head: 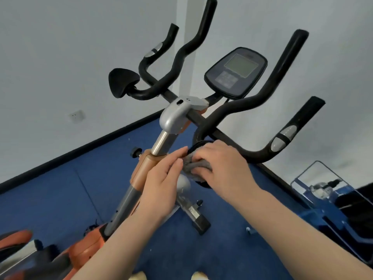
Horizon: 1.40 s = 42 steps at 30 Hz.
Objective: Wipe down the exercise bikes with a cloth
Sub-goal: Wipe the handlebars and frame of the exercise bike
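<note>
Both hands are bunching the grey cloth (198,165) against the black handlebar (252,110), which is rising up-right; right hand (224,168) clamped, left hand (164,178) pinching its edge.

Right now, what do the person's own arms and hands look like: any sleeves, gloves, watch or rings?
Both forearms are bare up to the bottom edge of the picture, with no sleeves in sight. The left hand and right hand wear no gloves. No watch, bracelet or ring shows on either wrist or on the fingers that can be seen.

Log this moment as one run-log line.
phase: wiping | right hand: presses grey cloth on handlebar bend | left hand: beside cloth
</note>
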### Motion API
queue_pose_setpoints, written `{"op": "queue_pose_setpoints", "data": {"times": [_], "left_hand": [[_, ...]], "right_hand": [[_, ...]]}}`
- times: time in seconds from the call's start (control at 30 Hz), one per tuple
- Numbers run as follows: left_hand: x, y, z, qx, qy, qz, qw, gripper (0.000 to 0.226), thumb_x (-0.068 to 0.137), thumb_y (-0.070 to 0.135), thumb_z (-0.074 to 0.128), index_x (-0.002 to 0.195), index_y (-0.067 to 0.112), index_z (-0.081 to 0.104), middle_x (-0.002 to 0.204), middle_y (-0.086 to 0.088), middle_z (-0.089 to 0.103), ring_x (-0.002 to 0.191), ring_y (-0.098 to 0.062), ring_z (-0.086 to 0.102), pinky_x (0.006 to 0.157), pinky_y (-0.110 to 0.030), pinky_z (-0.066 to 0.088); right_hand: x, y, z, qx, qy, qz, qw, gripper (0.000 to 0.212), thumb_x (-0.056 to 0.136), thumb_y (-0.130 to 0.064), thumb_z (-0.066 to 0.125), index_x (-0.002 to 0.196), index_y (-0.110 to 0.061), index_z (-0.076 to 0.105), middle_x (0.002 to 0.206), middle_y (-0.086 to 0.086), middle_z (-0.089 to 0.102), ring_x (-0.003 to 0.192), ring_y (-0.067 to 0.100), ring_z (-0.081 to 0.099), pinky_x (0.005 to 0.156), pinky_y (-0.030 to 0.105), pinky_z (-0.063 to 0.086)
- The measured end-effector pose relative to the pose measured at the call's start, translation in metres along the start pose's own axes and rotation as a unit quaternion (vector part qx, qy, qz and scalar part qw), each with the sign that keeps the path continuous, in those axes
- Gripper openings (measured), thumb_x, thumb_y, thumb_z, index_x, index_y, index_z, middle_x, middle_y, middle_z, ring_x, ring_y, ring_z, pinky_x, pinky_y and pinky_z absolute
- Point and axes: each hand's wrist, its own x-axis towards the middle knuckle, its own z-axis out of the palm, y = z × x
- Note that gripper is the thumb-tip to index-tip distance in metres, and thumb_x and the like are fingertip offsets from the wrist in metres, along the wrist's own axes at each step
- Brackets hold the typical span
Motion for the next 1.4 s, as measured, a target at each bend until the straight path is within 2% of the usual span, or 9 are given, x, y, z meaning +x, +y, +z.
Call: {"op": "queue_pose_setpoints", "data": {"times": [0.13, 0.3, 0.47, 0.67, 0.83, 0.97, 1.07, 1.2, 1.4], "left_hand": [[0.009, -0.004, -0.001, 0.017, -0.039, 0.009, 0.999, 0.032, 0.097, 0.019, 0.044, 0.123, 0.025, 0.061, 0.106, 0.027, 0.065, 0.106, 0.017, 0.052, 0.081, 0.003, 0.036], [0.016, -0.003, -0.004, 0.026, -0.052, 0.011, 0.998, 0.031, 0.096, 0.024, 0.046, 0.122, 0.03, 0.062, 0.11, 0.032, 0.063, 0.106, 0.018, 0.052, 0.08, 0.005, 0.034], [0.019, -0.002, 0.003, 0.011, -0.047, 0.01, 0.999, 0.029, 0.096, 0.02, 0.045, 0.117, 0.026, 0.064, 0.105, 0.015, 0.069, 0.103, 0.005, 0.059, 0.082, -0.005, 0.042], [0.026, 0.005, 0.01, 0.024, -0.017, 0.01, 1.0, 0.023, 0.094, 0.02, 0.048, 0.104, 0.031, 0.067, 0.098, 0.014, 0.067, 0.094, 0.009, 0.059, 0.072, -0.001, 0.041], [0.025, 0.005, 0.011, 0.049, -0.01, 0.004, 0.999, 0.027, 0.091, 0.016, 0.054, 0.096, 0.04, 0.064, 0.095, 0.01, 0.066, 0.09, 0.004, 0.059, 0.071, -0.003, 0.042], [0.025, 0.008, 0.012, 0.048, -0.002, -0.009, 0.999, 0.028, 0.09, 0.014, 0.055, 0.093, 0.04, 0.063, 0.094, 0.008, 0.066, 0.087, 0.006, 0.059, 0.07, -0.002, 0.041], [0.022, 0.01, 0.013, 0.057, 0.005, -0.014, 0.998, 0.026, 0.09, 0.017, 0.056, 0.091, 0.043, 0.063, 0.092, 0.012, 0.066, 0.087, 0.007, 0.059, 0.068, 0.0, 0.039], [0.023, 0.01, 0.02, 0.062, 0.011, -0.009, 0.998, 0.022, 0.09, 0.022, 0.055, 0.097, 0.042, 0.064, 0.095, 0.012, 0.065, 0.089, 0.009, 0.058, 0.068, 0.0, 0.04], [0.025, 0.003, 0.029, 0.016, 0.019, -0.003, 1.0, 0.025, 0.088, 0.035, 0.048, 0.109, 0.036, 0.061, 0.105, 0.011, 0.064, 0.102, -0.006, 0.061, 0.088, -0.04, 0.053]], "right_hand": [[-0.015, -0.002, -0.001, -0.069, -0.113, -0.054, 0.99, 0.022, 0.091, -0.036, 0.052, 0.106, -0.031, 0.067, 0.106, -0.014, 0.061, 0.097, 0.012, 0.045, 0.072, 0.026, 0.023], [-0.007, 0.014, -0.038, -0.102, -0.208, -0.057, 0.971, 0.024, 0.092, -0.038, 0.051, 0.107, -0.027, 0.067, 0.104, -0.008, 0.06, 0.096, 0.016, 0.047, 0.082, 0.033, 0.04], [0.005, 0.013, -0.026, -0.05, -0.017, 0.065, 0.996, 0.019, 0.088, -0.032, 0.06, 0.101, -0.021, 0.069, 0.105, -0.005, 0.063, 0.097, 0.018, 0.049, 0.084, 0.036, 0.041], [-0.018, 0.029, -0.04, 0.028, -0.113, 0.094, 0.989, 0.017, 0.083, -0.036, 0.065, 0.099, -0.032, 0.071, 0.1, -0.015, 0.064, 0.095, 0.008, 0.052, 0.084, 0.035, 0.047], [0.019, 0.024, -0.035, 0.079, 0.001, 0.055, 0.995, 0.01, 0.081, -0.028, 0.069, 0.091, -0.025, 0.069, 0.093, -0.012, 0.059, 0.093, 0.012, 0.049, 0.08, 0.03, 0.043], [0.013, 0.029, -0.019, 0.081, -0.047, 0.061, 0.994, 0.01, 0.081, -0.025, 0.069, 0.088, -0.024, 0.061, 0.095, -0.009, 0.056, 0.093, 0.015, 0.049, 0.081, 0.039, 0.045], [0.001, 0.048, -0.042, 0.102, -0.109, 0.118, 0.982, 0.013, 0.076, -0.031, 0.072, 0.076, -0.035, 0.06, 0.083, -0.013, 0.06, 0.081, 0.002, 0.055, 0.074, 0.028, 0.043], [0.013, 0.041, -0.04, 0.126, -0.002, 0.173, 0.977, 0.009, 0.073, -0.032, 0.074, 0.077, -0.028, 0.067, 0.082, -0.011, 0.064, 0.079, 0.004, 0.057, 0.072, 0.026, 0.044], [-0.028, 0.016, -0.013, 0.154, 0.07, 0.225, 0.96, 0.007, 0.074, -0.025, 0.075, 0.077, -0.026, 0.068, 0.088, -0.012, 0.061, 0.085, 0.005, 0.058, 0.078, 0.027, 0.047]]}}
